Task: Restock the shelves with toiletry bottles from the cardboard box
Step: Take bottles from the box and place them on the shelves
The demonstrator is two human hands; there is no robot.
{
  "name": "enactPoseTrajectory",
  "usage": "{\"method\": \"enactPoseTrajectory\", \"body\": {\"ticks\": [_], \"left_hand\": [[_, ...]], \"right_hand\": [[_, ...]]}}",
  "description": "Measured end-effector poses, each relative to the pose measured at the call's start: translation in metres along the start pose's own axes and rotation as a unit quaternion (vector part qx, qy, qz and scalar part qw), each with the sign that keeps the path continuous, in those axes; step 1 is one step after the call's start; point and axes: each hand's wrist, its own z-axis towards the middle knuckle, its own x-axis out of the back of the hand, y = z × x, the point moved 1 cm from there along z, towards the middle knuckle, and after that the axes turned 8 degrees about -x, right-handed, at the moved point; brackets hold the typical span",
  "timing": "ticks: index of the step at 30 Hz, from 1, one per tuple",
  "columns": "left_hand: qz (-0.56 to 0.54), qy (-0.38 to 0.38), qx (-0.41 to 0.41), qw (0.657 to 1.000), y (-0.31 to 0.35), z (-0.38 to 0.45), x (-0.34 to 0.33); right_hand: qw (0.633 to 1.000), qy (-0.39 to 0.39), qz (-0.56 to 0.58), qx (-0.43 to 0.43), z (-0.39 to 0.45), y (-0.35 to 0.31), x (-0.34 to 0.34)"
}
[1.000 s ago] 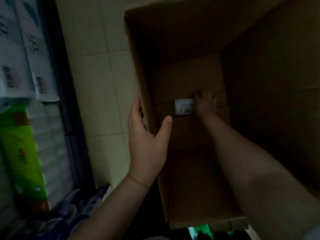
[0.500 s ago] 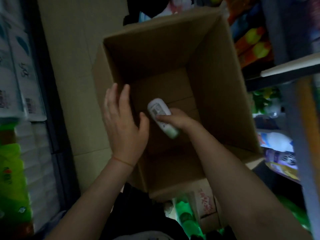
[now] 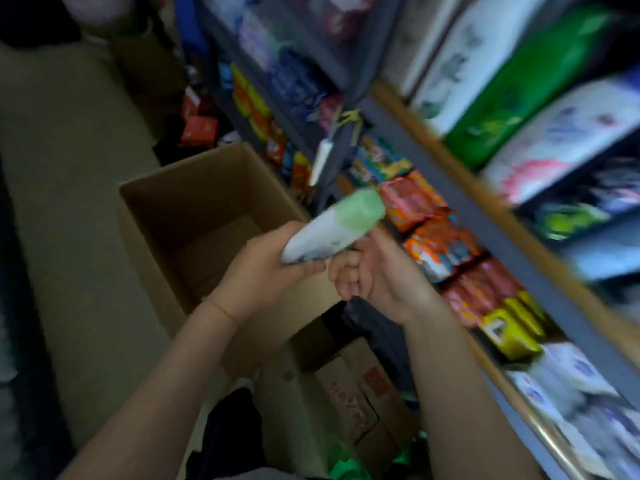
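Now both hands (image 3: 322,271) grip tilted bottle (image 3: 332,226) above box (image 3: 156,216)

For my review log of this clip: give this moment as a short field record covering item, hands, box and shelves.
item: white bottle with green cap, tilted, cap pointing at the shelves
left hand: grips the bottle's lower end
right hand: curled beside the bottle, contact unclear
cardboard box: open, below the hands, visible part holds nothing
shelves: right side, packed with colourful packets

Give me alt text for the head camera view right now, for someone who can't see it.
Both hands, left hand and right hand, hold a white bottle with a green end above an open cardboard box. Shelves packed with colourful packets run along the right; the picture is blurred.
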Motion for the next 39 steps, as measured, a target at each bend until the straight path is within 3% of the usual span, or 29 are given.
{"method": "enactPoseTrajectory", "body": {"ticks": [4,7,16,19,21,23,25,39], "left_hand": [[-0.189,-0.041,-0.039,0.980,0.111,-0.016,-0.064],[-0.229,-0.115,-0.120,0.959,0.193,-0.021,-0.108],[-0.092,-0.283,-0.352,0.887,0.380,-0.030,-0.199],[-0.075,-0.225,-0.446,0.863,0.414,-0.012,-0.201],[0.039,-0.142,-0.513,0.845,0.430,0.007,-0.207],[0.204,-0.079,-0.564,0.796,0.440,0.021,-0.220],[0.269,-0.044,-0.580,0.768,0.444,0.029,-0.232],[0.244,-0.062,-0.597,0.762,0.453,0.056,-0.246]], "right_hand": [[0.968,0.153,-0.125,0.154,-0.140,-0.026,0.023],[0.931,0.231,-0.152,0.238,-0.234,-0.036,0.040],[0.785,0.450,-0.179,0.385,-0.442,-0.048,0.086],[0.722,0.519,-0.151,0.433,-0.469,-0.045,0.096],[0.695,0.547,-0.125,0.450,-0.480,-0.043,0.100],[0.678,0.565,-0.111,0.457,-0.487,-0.045,0.100],[0.666,0.574,-0.108,0.464,-0.489,-0.050,0.099],[0.580,0.626,-0.122,0.506,-0.497,-0.082,0.089]]}}
